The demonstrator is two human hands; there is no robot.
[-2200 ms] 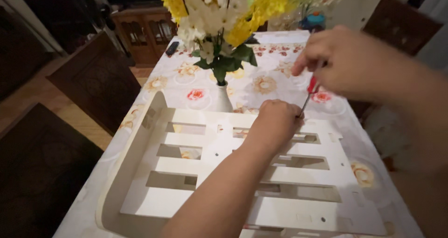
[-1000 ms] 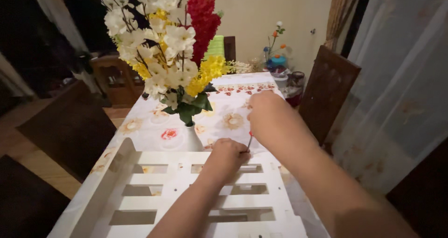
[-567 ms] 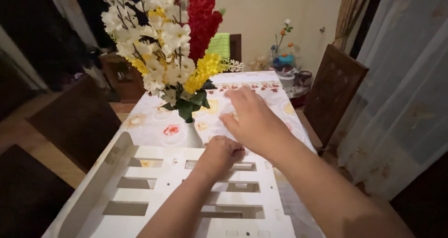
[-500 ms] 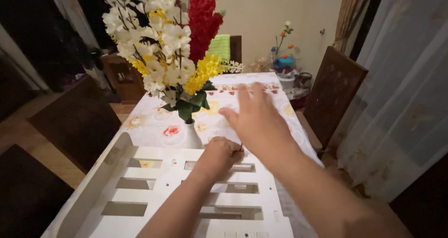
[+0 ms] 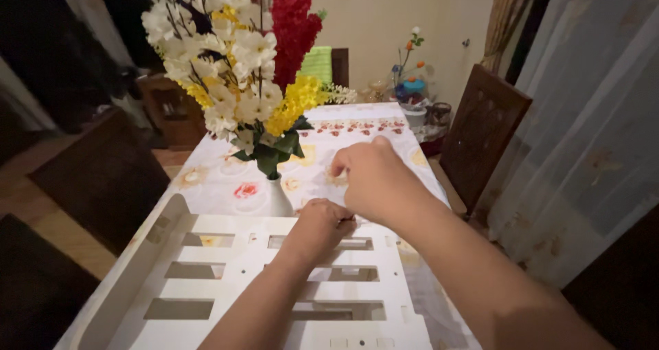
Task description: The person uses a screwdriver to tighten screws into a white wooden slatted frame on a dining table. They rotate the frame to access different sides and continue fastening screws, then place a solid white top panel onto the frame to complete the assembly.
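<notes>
A white slatted wooden panel (image 5: 274, 281) with rectangular slots lies flat on the table in front of me. My left hand (image 5: 319, 225) is closed in a fist and rests on the panel's far rail. My right hand (image 5: 374, 178) hovers just above and behind it, fingers curled down toward the left fist, almost touching it. A small dark bit shows between the two hands. Whatever either hand may hold is hidden by the fingers.
A white vase (image 5: 278, 199) with white, yellow and red artificial flowers (image 5: 240, 82) stands just beyond the panel. The table has a floral tablecloth (image 5: 357, 133). Dark wooden chairs stand at the left (image 5: 103, 178) and right (image 5: 480, 133). A sheer curtain (image 5: 590, 130) hangs on the right.
My right hand, which was stretched out with fingers spread over the tablecloth, has curled and drawn back down onto the left fist. The left hand has stayed on the panel's rail.
</notes>
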